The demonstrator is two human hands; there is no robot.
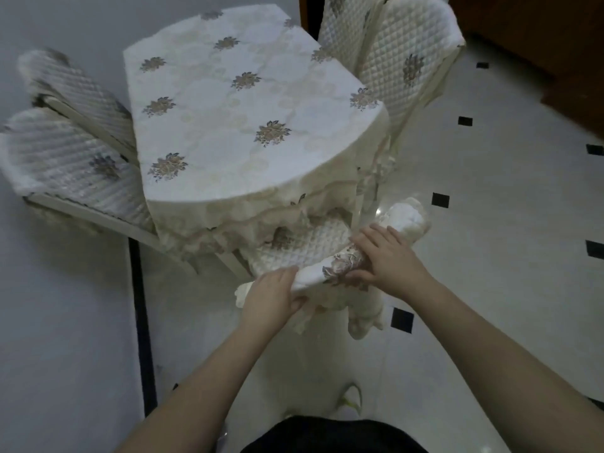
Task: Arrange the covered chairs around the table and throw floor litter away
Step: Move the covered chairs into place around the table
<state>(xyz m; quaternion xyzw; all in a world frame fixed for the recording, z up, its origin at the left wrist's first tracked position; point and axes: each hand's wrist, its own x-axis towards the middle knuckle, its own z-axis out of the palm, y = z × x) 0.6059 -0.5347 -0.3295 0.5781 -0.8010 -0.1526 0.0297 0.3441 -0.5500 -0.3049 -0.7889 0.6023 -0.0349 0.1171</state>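
A half-round table (235, 103) under a cream floral cloth stands against the wall. A chair in a quilted cream cover (313, 246) sits at its near edge, seat partly tucked under the cloth. My left hand (271, 299) grips the left end of that chair's back top. My right hand (385, 256) holds the same top edge by a floral patch. Two covered chairs (65, 158) lean at the table's left. Another covered chair (408, 67) stands at the far right.
The white tiled floor (490, 223) with small black squares spreads to the right. A black strip (140, 305) borders the wall on the left. Dark wooden furniture (555, 44) fills the top right corner. My shoe (351, 398) shows below the chair.
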